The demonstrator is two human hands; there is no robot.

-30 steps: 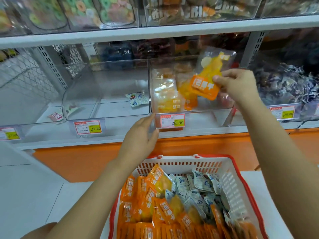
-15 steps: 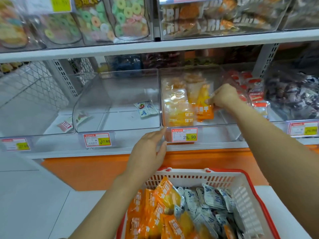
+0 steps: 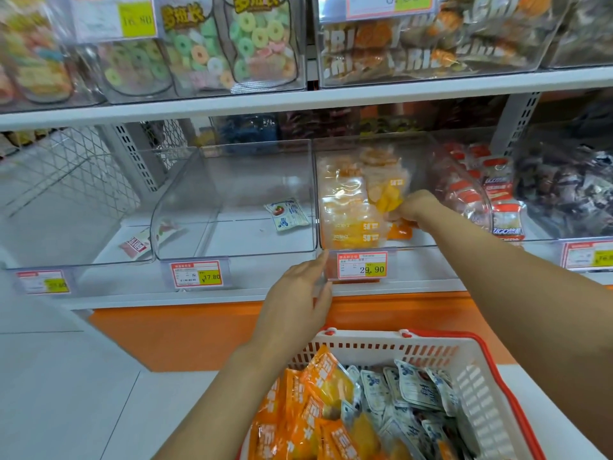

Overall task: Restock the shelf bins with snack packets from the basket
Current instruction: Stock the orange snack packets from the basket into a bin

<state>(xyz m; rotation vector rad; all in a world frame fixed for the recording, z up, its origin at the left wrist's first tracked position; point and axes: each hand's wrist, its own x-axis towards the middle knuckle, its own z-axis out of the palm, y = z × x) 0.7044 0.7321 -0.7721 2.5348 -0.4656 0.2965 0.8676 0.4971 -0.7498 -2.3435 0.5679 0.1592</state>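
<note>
Shop shelving, lower shelf [image 3: 232, 298], row of clear bins.

Item: orange packet [image 3: 388, 197]. Location: inside the middle bin [image 3: 428, 244]. Held by the right grip [image 3: 414, 207], which is clenched on it well inside the bin. Stacked packets [image 3: 348, 210] of the same kind stand just left of that grip, touching the held one.

Left grip [image 3: 298, 293]: released, fingers straight, fingertips against the bin's front corner beside the price tag [image 3: 362, 265], below and left of the right grip.

Risk: if let go while upright, the packet may slump forward over the low front wall, or knock the leaning stack beside it. The slick film would be the likely cause.

Further left of the grips: neighbouring bin [image 3: 232, 180], one blue-white packet [image 3: 288, 215] only.

Right of the right grip: red-and-white packets [image 3: 497, 180], heaped.

Below both grips: basket [image 3: 471, 370], holding orange snack packs [image 3: 318, 403] on its left and blue-white snack packs [image 3: 414, 390] on its right.
</note>
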